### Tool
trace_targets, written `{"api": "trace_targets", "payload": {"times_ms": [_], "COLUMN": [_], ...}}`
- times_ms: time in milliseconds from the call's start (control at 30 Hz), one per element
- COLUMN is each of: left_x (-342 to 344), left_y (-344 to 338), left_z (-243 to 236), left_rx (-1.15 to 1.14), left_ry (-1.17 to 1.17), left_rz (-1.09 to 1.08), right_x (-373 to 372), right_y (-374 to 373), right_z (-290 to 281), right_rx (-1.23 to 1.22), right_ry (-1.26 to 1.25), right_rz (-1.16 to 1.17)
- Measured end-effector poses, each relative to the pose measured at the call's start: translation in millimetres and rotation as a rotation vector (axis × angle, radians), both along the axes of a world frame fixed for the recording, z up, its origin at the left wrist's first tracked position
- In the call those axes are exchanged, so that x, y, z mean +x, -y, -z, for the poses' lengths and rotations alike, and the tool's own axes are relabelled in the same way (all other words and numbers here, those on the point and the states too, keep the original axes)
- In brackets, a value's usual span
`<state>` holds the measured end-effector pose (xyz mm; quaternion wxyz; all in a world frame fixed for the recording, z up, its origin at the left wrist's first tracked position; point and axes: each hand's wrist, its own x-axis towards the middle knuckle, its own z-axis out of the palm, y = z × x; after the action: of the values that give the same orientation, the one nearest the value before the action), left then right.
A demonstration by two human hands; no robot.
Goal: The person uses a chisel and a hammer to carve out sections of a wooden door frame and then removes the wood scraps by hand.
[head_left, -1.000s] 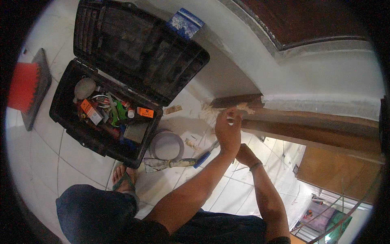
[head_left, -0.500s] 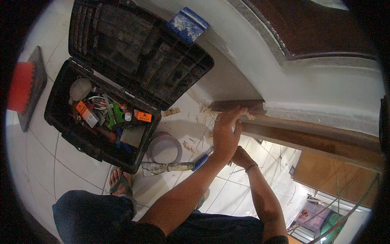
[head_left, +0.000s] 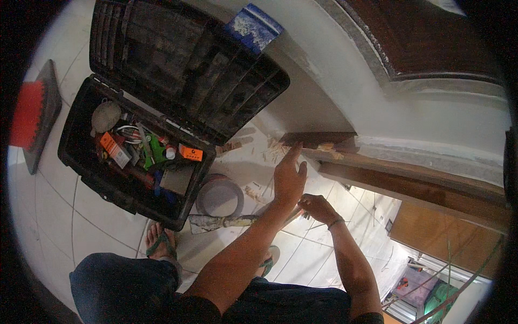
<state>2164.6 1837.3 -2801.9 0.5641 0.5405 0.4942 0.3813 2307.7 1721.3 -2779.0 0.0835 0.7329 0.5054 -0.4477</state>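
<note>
Left hand (head_left: 288, 182) spread beside wooden frame (head_left: 399, 186)

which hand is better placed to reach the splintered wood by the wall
Probably the left hand: its extended fingers are nearer the splintered wood, while the right hand is curled lower down.

An indoor work site — tiled floor (head_left: 48, 205), open toolbox (head_left: 108, 190), wood shavings (head_left: 275, 147) near a wooden beam (head_left: 399, 182)
</note>
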Motion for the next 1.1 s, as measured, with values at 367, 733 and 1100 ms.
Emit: {"api": "trace_targets", "payload": {"times_ms": [367, 733, 1100], "left_x": [6.7, 13.3, 21.3], "left_y": [17.2, -15.0, -16.2], "left_z": [0.5, -48.6, -62.8], "left_rx": [0.001, 0.258, 0.281], "left_ry": [-0.033, 0.069, 0.019], "left_rz": [-0.078, -0.107, -0.080], "right_x": [8.7, 11.3, 37.5], "right_y": [10.8, 19.7, 41.9], "right_z": [3.9, -2.7, -5.1], "right_rx": [-0.017, 0.015, 0.105], "right_ry": [-0.011, -0.024, -0.052], "right_rz": [-0.020, 0.063, 0.020]}}
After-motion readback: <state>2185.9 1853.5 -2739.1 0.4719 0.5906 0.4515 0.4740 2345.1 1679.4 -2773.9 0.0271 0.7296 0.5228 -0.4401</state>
